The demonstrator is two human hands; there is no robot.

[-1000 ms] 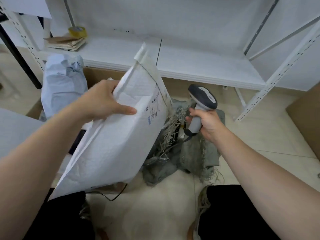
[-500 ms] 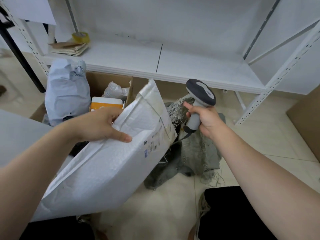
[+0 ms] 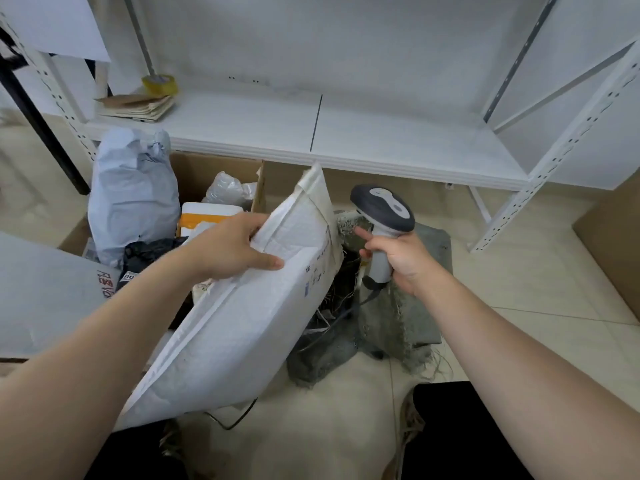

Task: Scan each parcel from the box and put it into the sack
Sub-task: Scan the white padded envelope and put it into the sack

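Your left hand pinches the white padded parcel at its far edge, thumb flat on the top face and fingers curled behind. The parcel hangs tilted between the box on the left and the sack on the right. Your right hand is wrapped round the handle of the scanner, with the forefinger stretched out toward the trigger.

The printed label runs along the parcel's right edge, just beside the scanner. You will probably read it best by turning that edge to face the scanner's window and holding the soft parcel taut so the print lies flat. Then lower the parcel into the sack's dark mouth, which lies just under its far right corner. The frayed threads there could snag it.

Counted:
- one scanner, one sack and one box
- one parcel in your hand
- four more in the box: a pale blue bag, a clear plastic bag, a white and orange carton and a black bag

More may lie hidden beneath them. On the shelf behind are one tape roll and one stack of flat cardboard.
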